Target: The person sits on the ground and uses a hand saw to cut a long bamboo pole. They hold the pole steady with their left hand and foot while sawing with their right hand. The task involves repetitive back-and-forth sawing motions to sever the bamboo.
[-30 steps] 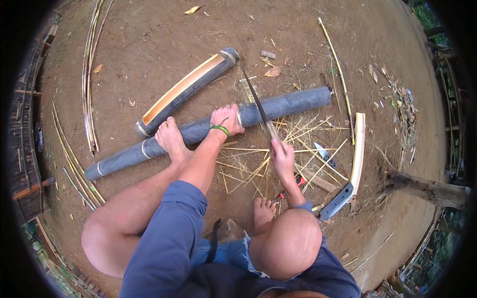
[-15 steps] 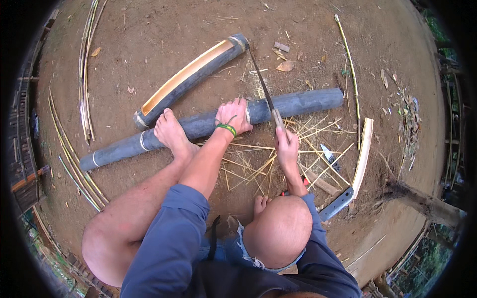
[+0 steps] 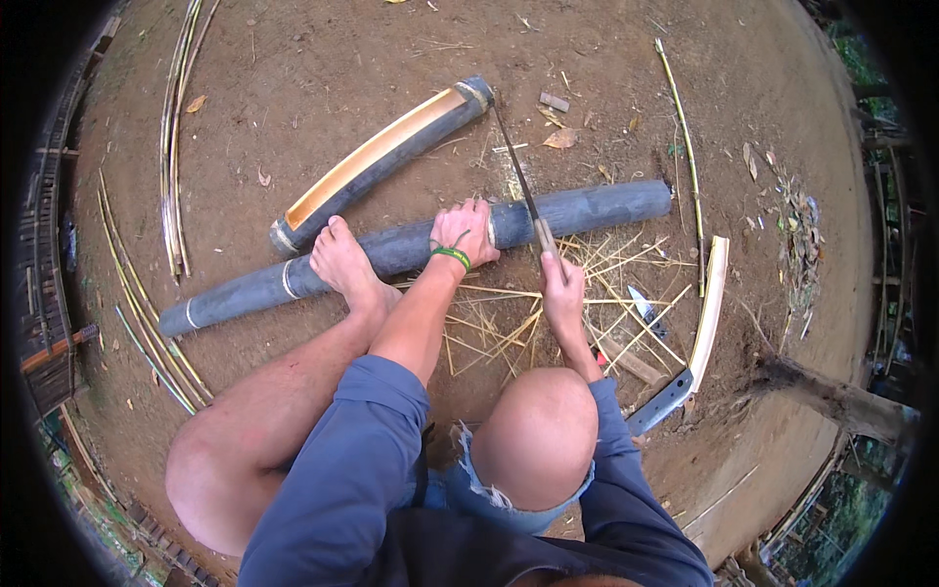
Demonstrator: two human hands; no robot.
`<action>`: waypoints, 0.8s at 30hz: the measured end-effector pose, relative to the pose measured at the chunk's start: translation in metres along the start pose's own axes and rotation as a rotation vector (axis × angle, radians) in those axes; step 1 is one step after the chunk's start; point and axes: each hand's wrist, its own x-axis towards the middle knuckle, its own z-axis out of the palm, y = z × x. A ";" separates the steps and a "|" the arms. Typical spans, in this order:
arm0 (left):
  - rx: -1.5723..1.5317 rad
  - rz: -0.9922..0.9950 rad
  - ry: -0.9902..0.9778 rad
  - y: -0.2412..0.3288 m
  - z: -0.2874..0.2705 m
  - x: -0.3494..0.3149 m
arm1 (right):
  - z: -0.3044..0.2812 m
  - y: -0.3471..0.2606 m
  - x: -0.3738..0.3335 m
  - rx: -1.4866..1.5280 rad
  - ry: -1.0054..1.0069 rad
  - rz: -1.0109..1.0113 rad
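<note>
A long dark bamboo pole (image 3: 597, 203) lies slantwise across the ground in front of me. My left hand (image 3: 464, 231), with a green band at its wrist, presses on the pole with its fingers curled over it, beside a pale node ring. My bare left foot (image 3: 342, 259) rests on the pole farther left. In my right hand (image 3: 563, 293) is the handle of a hand saw (image 3: 518, 174). Its narrow blade crosses the pole just right of my left hand and points away from me. The blade's edge at the pole is too fine to make out.
Behind the pole lies a bamboo piece (image 3: 377, 161) with an opened side. Thin strips (image 3: 509, 338) litter the ground near my right hand. At right are a knife (image 3: 648, 309), a dark-handled tool (image 3: 661, 403), a split bamboo length (image 3: 710, 303) and a log (image 3: 841, 396). Long canes (image 3: 176, 147) lie left.
My right knee has shifted a little to the left, and the whole view has moved slightly. Both hands keep their holds, and the saw still lies across the pole at about the same place.
</note>
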 end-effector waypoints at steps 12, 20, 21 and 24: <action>-0.022 -0.006 -0.005 -0.006 -0.003 0.000 | -0.004 -0.003 -0.020 0.079 0.009 0.022; 0.209 -0.147 0.521 -0.086 -0.039 0.029 | -0.006 0.021 -0.012 0.252 0.027 0.032; 0.224 -0.174 0.578 -0.108 -0.040 0.033 | -0.004 0.021 -0.014 0.264 0.023 0.052; 0.478 -0.308 0.280 -0.161 -0.074 0.049 | -0.006 0.021 -0.015 0.258 0.019 0.043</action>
